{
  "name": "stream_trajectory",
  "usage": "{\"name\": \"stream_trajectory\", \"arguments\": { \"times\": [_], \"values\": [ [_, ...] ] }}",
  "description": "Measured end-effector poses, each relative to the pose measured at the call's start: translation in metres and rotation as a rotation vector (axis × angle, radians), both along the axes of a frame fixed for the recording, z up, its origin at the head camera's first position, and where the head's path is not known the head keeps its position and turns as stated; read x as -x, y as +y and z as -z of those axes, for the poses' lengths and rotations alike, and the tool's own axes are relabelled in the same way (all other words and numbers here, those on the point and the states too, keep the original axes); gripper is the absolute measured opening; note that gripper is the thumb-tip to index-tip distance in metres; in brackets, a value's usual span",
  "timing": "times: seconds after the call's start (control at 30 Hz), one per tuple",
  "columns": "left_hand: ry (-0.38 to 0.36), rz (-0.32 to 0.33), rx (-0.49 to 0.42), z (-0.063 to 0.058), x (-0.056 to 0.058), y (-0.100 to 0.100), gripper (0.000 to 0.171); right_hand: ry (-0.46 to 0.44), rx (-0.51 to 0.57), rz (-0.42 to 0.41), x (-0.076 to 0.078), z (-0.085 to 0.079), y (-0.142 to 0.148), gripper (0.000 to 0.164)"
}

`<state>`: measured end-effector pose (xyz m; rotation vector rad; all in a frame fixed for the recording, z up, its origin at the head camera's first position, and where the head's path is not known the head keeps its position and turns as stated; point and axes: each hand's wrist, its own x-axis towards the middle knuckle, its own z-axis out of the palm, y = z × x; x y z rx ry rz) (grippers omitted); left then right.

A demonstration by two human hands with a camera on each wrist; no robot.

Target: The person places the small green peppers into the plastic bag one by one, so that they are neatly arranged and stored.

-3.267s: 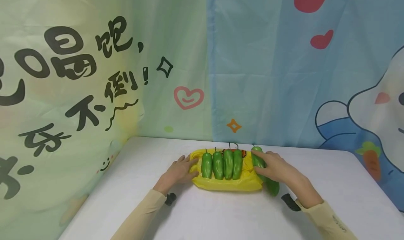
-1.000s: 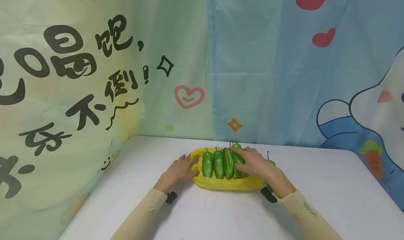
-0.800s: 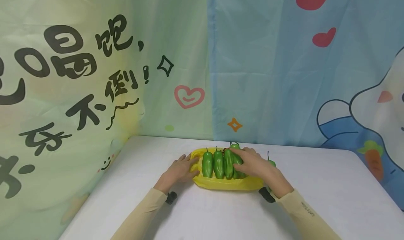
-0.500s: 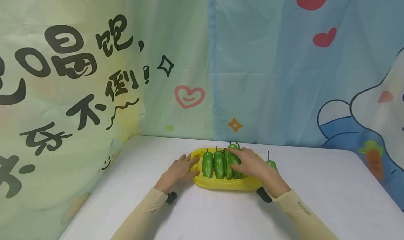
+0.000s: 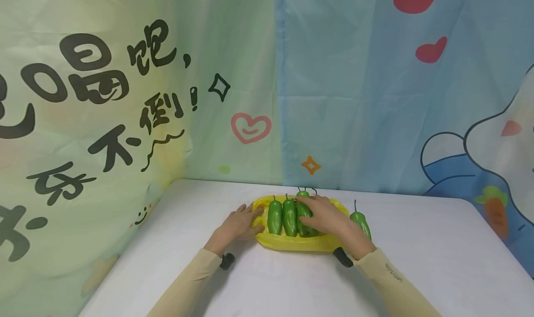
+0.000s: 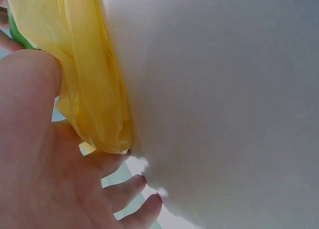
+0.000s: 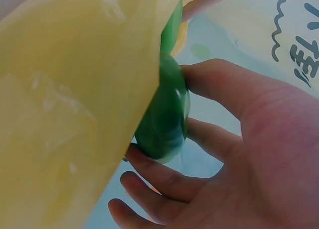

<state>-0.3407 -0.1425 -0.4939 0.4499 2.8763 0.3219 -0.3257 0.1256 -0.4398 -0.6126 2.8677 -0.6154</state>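
A yellow plastic bag lies on the table, with several green peppers side by side in its opening; two left ones show fully. At the bag's left side, my left hand holds the edge, its thumb on one face and index finger behind in the left wrist view. My right hand pinches a green pepper between thumb and fingers, over the right part of the row. That pepper and the hand partly hide the peppers under them. The yellow film covers much of the right wrist view.
Another green pepper lies on the white table right of the bag, partly behind my right wrist. A printed cloth backdrop stands along the table's back and left. Small black wrist cameras hang under both wrists.
My right hand has carried a green pepper from beside the bag's right end leftward over the row, shifting slightly further left in the last second. My left hand has stayed on the bag's edge.
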Motion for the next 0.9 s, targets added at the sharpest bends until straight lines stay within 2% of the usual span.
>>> {"name": "stream_trajectory", "arguments": {
  "times": [0.43, 0.9],
  "values": [
    [0.010, 0.012, -0.003, 0.000, 0.000, -0.001, 0.063, -0.022, -0.012, 0.028, 0.005, 0.005, -0.009, 0.063],
    [0.013, 0.009, -0.002, 0.000, -0.001, -0.001, 0.063, 0.040, -0.035, 0.083, 0.003, 0.008, -0.022, 0.062]
  ]
}}
